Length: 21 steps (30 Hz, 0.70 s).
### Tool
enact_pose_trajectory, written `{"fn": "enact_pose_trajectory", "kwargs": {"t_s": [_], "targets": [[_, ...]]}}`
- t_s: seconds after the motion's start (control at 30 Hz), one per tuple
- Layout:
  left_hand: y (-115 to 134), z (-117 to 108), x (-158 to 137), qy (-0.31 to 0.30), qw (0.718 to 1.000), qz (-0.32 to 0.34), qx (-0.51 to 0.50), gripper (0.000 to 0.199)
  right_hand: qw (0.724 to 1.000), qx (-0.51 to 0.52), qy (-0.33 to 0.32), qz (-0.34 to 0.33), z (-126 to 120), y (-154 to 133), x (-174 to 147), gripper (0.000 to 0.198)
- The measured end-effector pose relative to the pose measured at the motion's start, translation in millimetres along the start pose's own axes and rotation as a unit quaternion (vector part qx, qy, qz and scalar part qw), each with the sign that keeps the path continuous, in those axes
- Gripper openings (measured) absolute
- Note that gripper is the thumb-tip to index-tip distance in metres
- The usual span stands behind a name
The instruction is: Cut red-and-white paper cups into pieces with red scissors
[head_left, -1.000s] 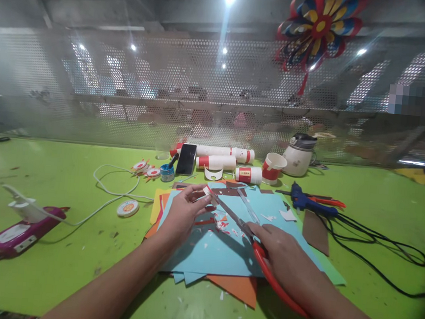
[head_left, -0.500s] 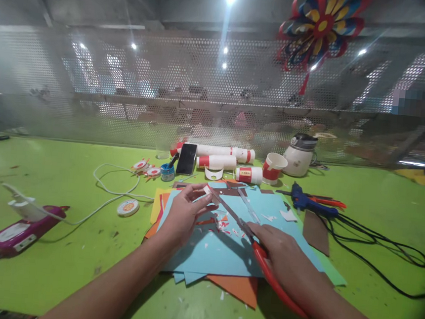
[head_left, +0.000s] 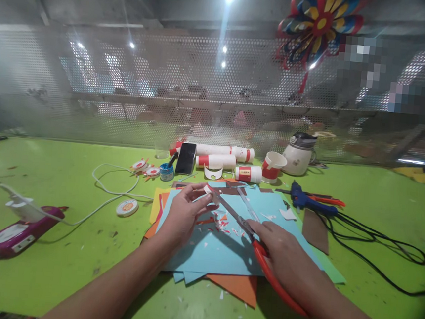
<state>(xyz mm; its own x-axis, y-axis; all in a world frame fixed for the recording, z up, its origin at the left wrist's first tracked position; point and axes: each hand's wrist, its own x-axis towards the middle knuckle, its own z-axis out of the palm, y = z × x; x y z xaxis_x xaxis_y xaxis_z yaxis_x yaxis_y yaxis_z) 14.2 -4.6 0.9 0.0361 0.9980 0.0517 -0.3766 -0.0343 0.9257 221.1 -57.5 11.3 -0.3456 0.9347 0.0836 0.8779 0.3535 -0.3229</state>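
Between its fingertips my left hand (head_left: 185, 211) pinches a small white and red piece of paper (head_left: 208, 190). My right hand (head_left: 277, 242) grips a pair of scissors (head_left: 266, 269) with red handles, whose blades point up and left to the paper's edge. Whether the blades are parted is hard to see. Both hands are over a light blue sheet of paper (head_left: 213, 256), which lies on a stack of coloured sheets. Red and white paper scraps (head_left: 222, 223) are scattered on the blue sheet beneath the blades.
Behind the sheets stand a phone (head_left: 186, 158), a blue paint jar (head_left: 166, 172), paper cups (head_left: 273, 167) and a kettle-like jug (head_left: 299, 154). A blue glue gun (head_left: 311, 202) with a black cord lies right. At left are a purple power strip (head_left: 23, 232) and a tape roll (head_left: 127, 207).
Both hands, the paper piece and the scissors keep almost the same positions. The whole view has shifted very slightly.
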Motion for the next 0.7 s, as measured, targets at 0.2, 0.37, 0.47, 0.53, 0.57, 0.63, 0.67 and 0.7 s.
{"fn": "enact_pose_trajectory", "kwargs": {"t_s": [0.2,0.37,0.47,0.53,0.57,0.63,0.67,0.7], "targets": [[-2.8,0.8,-1.1,-0.001,0.999,0.032,-0.002,0.03,1.0,-0.013,0.005,0.006,-0.3,1.2,-2.4,0.036],[-0.9,3.0,-2.3,0.01,1.0,0.02,0.003,0.033,1.0,-0.02,0.009,0.005,-0.4,0.9,-2.2,0.036],[-0.2,3.3,-2.1,0.009,1.0,0.003,-0.001,0.034,1.0,-0.02,0.012,0.0,-0.4,0.7,-1.9,0.036],[-0.4,2.8,-1.8,0.006,1.0,0.007,-0.001,0.034,1.0,-0.02,0.015,-0.003,-0.5,1.0,-2.1,0.035],[-0.6,2.4,-1.6,0.006,1.0,0.012,0.0,0.034,1.0,-0.019,0.016,-0.005,-0.6,1.2,-2.3,0.035],[-1.0,1.8,-1.6,0.006,1.0,0.014,0.0,0.035,1.0,-0.014,0.019,-0.01,-0.7,1.3,-2.7,0.033],[-1.0,1.7,-1.7,0.006,1.0,0.01,-0.001,0.036,1.0,-0.011,0.022,-0.013,-0.8,1.2,-3.0,0.033],[-0.7,1.7,-2.0,0.005,1.0,0.005,-0.003,0.037,1.0,-0.008,0.026,-0.016,-1.0,1.0,-3.3,0.033]]}}
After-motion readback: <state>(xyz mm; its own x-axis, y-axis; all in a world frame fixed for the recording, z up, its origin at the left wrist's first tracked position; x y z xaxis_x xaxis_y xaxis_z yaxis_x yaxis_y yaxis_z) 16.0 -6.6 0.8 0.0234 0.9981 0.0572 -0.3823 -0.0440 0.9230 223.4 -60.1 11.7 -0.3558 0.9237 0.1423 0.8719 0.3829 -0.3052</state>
